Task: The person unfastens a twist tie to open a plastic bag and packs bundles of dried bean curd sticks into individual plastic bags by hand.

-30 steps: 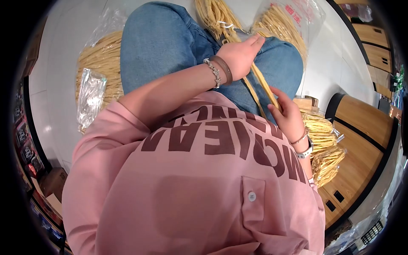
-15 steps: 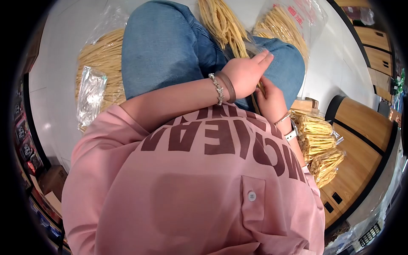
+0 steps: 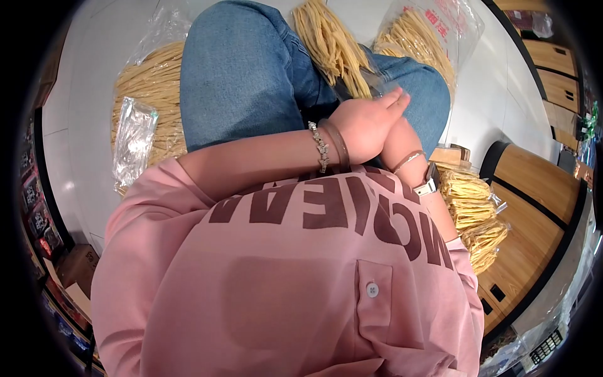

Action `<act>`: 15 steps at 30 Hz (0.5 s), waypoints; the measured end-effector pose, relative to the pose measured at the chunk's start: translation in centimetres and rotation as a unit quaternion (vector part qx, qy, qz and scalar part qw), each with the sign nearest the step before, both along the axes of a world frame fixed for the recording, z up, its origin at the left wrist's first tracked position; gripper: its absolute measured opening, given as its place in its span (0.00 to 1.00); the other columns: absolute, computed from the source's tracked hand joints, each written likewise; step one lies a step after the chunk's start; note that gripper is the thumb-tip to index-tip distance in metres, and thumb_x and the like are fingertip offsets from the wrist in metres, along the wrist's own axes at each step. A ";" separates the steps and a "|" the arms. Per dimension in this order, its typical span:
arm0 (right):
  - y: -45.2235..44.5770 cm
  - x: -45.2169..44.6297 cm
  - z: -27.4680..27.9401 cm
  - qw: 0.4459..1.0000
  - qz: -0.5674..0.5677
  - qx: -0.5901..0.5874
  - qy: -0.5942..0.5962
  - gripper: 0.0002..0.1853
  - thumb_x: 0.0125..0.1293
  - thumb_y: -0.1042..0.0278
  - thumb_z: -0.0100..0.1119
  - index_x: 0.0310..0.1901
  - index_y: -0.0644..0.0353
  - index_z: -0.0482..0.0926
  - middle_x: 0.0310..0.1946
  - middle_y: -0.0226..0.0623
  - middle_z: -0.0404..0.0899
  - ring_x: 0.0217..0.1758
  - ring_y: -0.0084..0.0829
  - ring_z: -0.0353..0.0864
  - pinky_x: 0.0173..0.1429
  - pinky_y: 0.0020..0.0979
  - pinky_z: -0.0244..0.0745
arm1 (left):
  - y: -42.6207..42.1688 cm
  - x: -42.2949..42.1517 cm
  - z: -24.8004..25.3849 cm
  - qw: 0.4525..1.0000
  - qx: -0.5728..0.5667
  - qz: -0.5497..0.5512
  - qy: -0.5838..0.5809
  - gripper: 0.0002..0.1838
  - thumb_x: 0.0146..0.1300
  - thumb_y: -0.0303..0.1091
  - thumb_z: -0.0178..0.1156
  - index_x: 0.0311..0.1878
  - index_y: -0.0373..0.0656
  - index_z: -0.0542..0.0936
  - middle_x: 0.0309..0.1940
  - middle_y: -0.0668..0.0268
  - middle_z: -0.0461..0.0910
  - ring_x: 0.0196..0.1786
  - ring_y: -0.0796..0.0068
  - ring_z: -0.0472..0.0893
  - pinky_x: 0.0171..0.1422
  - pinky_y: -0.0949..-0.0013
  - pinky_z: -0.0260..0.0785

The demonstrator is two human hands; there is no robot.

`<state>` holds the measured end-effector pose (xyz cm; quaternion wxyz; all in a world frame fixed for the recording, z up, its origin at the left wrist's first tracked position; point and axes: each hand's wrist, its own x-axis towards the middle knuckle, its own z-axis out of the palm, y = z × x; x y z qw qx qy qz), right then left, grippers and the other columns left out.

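Observation:
Between my knees lies a bundle of dried bean curd sticks (image 3: 333, 47), its near end running down to my hands. Clear plastic film (image 3: 380, 85) shows around that end. My left hand (image 3: 358, 129) is closed at the bundle's near end, with its visible fingers together and pointing right. My right hand (image 3: 397, 135) is tucked beneath and against the left one, below the film. Its fingers are hidden, so what it holds cannot be seen.
Bags of similar sticks lie at the left (image 3: 151, 81) and upper right (image 3: 414, 44). A folded clear plastic packet (image 3: 135, 141) rests on the left bag. Several packed bundles (image 3: 468, 201) sit at the right beside wooden cabinets (image 3: 527, 220). Shelves (image 3: 41, 213) line the left.
My right hand has moved up and inward, and its fingers have gone out of sight behind my left hand. The bundle's near end has shifted slightly and spread.

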<state>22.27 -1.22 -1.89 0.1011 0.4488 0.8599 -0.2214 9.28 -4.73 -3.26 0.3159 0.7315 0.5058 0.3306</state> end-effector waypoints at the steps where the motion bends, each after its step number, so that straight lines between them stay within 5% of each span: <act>1: 0.4 0.2 -0.6 0.999 0.017 0.006 0.044 0.09 0.55 0.71 0.50 0.33 0.70 0.76 0.29 0.55 0.77 0.33 0.50 0.78 0.36 0.42 0.74 | -0.1 0.0 0.2 1.000 -0.003 -0.004 0.000 0.28 0.55 0.23 0.46 0.62 0.39 0.62 0.63 0.53 0.61 0.50 0.57 0.76 0.50 0.64 0.70; 5: 0.6 0.4 -0.1 0.983 0.008 -0.026 0.184 0.09 0.57 0.72 0.49 0.33 0.70 0.76 0.29 0.55 0.77 0.33 0.52 0.76 0.36 0.43 0.71 | -0.1 -0.1 0.6 1.000 -0.014 -0.013 -0.006 0.29 0.53 0.22 0.46 0.62 0.38 0.61 0.63 0.52 0.61 0.50 0.57 0.75 0.51 0.64 0.70; 8: 0.2 0.4 2.5 0.969 -0.161 -0.171 0.075 0.16 0.63 0.72 0.47 0.50 0.70 0.70 0.42 0.52 0.76 0.44 0.43 0.76 0.48 0.32 0.69 | -0.1 -0.3 0.7 1.000 -0.017 -0.014 -0.018 0.30 0.52 0.21 0.46 0.63 0.39 0.61 0.63 0.52 0.61 0.50 0.57 0.75 0.50 0.63 0.70; 11: -1.1 1.9 2.5 0.963 -0.156 -0.125 0.179 0.16 0.65 0.74 0.45 0.53 0.70 0.69 0.41 0.50 0.76 0.44 0.35 0.76 0.50 0.28 0.68 | -0.1 -0.4 0.7 0.999 -0.024 -0.014 -0.023 0.31 0.51 0.20 0.47 0.63 0.39 0.61 0.63 0.53 0.61 0.48 0.57 0.76 0.49 0.63 0.71; 15: -2.6 4.2 1.0 0.939 -0.142 -0.042 0.310 0.20 0.61 0.76 0.47 0.56 0.66 0.68 0.39 0.52 0.75 0.39 0.49 0.75 0.43 0.35 0.70 | 0.0 -0.6 1.2 0.999 -0.034 -0.014 -0.017 0.32 0.49 0.20 0.49 0.63 0.40 0.61 0.63 0.55 0.61 0.44 0.58 0.77 0.45 0.63 0.72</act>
